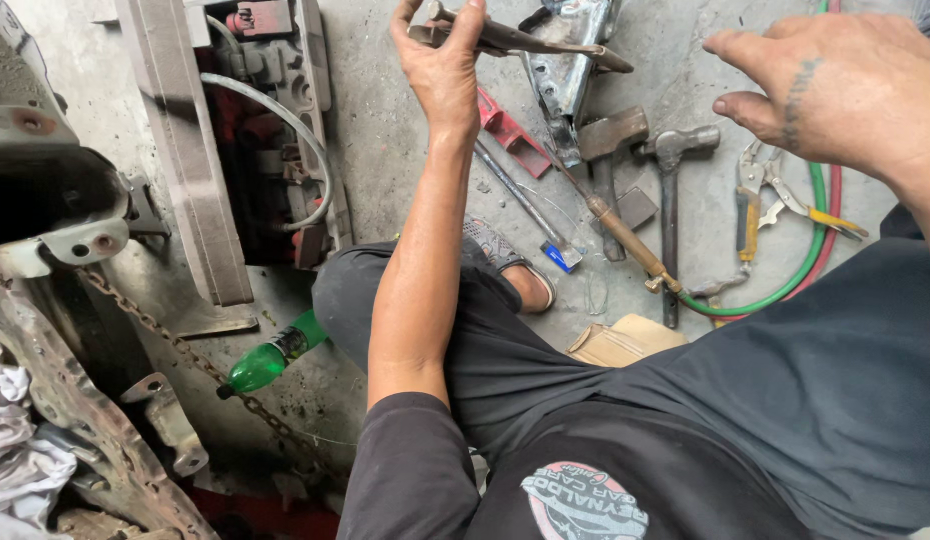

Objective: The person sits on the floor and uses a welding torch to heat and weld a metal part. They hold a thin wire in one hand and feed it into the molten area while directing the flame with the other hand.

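My left hand point(443, 62) reaches out over the concrete floor and grips a long dark metal tool point(545, 42) near the top of the view. The tool's tip points right, above a shiny bent metal part point(570, 75). My right hand point(835, 85) hovers at the upper right, fingers spread, holding nothing. Below it lie pliers with yellow handles point(750, 195) and two hammers point(670, 200) point(610, 150). I sit with a knee bent, foot in a sandal point(515, 265).
A cutting torch with brass body point(625, 240) and green and red hoses point(815, 240) lies on the floor. A green plastic bottle point(270, 358), a rusty chain point(165, 335) and dismantled vehicle body parts point(185, 150) fill the left. A wooden block point(625, 340) sits by my leg.
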